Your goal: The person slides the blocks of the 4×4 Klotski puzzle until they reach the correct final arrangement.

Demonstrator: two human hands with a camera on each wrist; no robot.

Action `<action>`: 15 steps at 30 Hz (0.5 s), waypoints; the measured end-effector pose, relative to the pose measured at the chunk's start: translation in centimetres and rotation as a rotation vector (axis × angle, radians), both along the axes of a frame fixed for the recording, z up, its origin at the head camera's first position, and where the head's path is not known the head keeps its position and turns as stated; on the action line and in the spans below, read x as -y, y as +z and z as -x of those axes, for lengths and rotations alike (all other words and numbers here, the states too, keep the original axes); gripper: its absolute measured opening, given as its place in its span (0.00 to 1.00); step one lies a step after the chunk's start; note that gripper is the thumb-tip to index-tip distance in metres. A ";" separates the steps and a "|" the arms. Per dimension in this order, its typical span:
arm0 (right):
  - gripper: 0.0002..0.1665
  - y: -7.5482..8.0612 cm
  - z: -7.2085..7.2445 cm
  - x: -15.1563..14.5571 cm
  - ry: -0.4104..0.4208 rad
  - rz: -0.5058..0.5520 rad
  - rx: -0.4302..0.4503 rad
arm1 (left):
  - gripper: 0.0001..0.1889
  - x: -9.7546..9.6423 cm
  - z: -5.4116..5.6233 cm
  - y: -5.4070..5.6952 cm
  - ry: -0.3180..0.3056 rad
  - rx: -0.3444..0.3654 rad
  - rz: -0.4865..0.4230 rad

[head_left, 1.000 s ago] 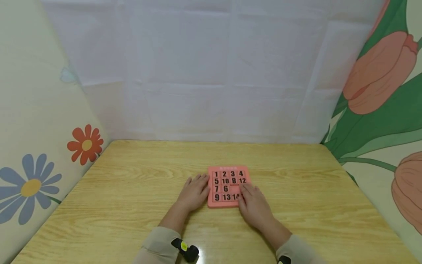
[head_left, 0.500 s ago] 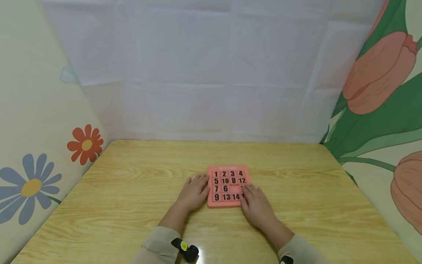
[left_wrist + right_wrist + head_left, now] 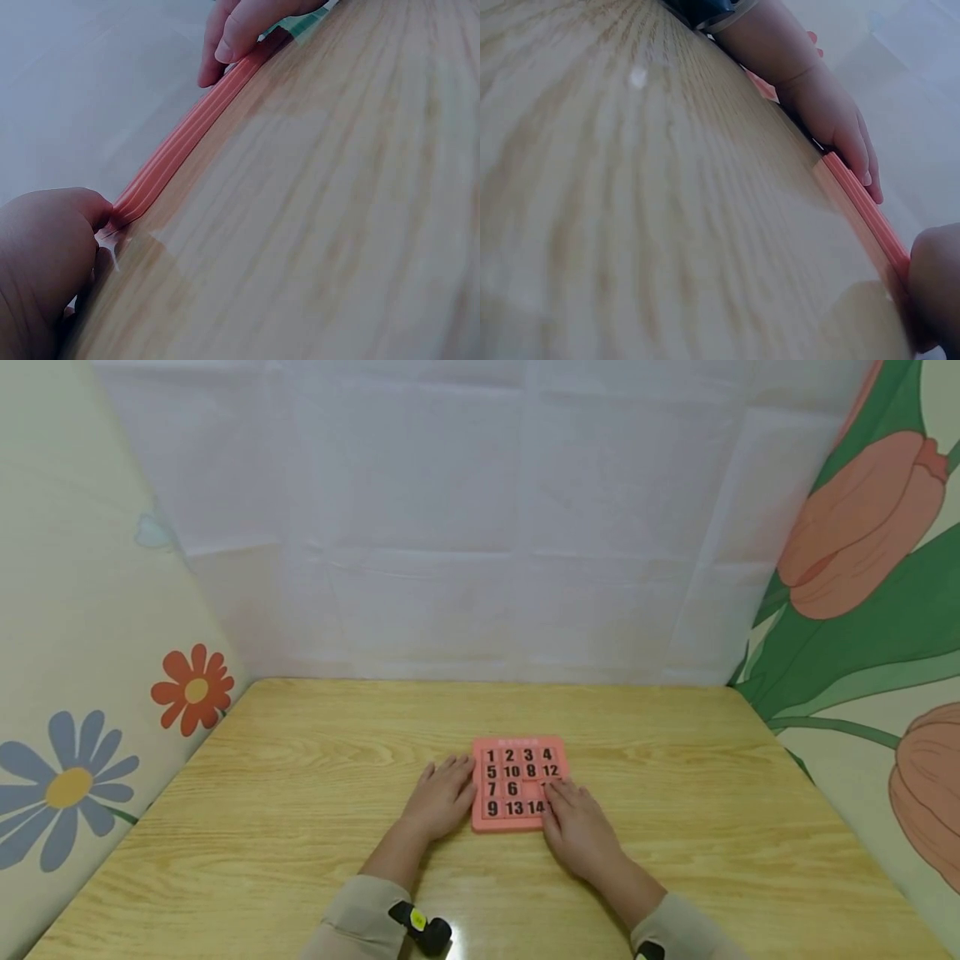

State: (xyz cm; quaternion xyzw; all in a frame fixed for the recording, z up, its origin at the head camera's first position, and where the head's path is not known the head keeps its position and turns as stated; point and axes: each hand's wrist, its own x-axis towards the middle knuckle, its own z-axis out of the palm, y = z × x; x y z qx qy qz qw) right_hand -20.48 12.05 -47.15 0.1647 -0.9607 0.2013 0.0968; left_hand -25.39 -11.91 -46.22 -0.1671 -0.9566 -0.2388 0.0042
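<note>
A pink number slide puzzle point(image 3: 517, 827) lies flat on the table in the head view. Rows read 1 2 3 4 and 5 10 8 12 at the top; below come 7 and 6, then a gap point(image 3: 531, 789). The bottom row shows 9, 13 and 14. My left hand point(image 3: 441, 802) rests against the puzzle's left edge, fingers extended. Fingertips of my right hand point(image 3: 581, 831) touch the tiles at the lower right and cover those beside the gap and past 14. Both wrist views show the puzzle's pink side edge point(image 3: 184, 142) between the hands.
The wood-grain table point(image 3: 300, 735) extends around the puzzle. A white cloth point(image 3: 450, 527) hangs behind it, with flower-patterned panels at left and right. A black wrist camera point(image 3: 431, 935) sits on the left sleeve.
My right hand shifted slightly right, baring more of the bottom-right tiles, then came back left over them. The left hand stays put, and the visible tiles keep their order.
</note>
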 end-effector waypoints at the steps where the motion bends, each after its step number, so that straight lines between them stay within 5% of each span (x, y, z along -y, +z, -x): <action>1: 0.28 0.0 0.0 0.1 0.007 0.000 0.000 | 0.27 0.0 0.0 0.0 0.001 0.001 0.002; 15: 0.27 -0.1 0.0 1.2 0.057 -0.016 -0.012 | 0.27 0.0 0.0 -0.2 -0.003 0.001 0.007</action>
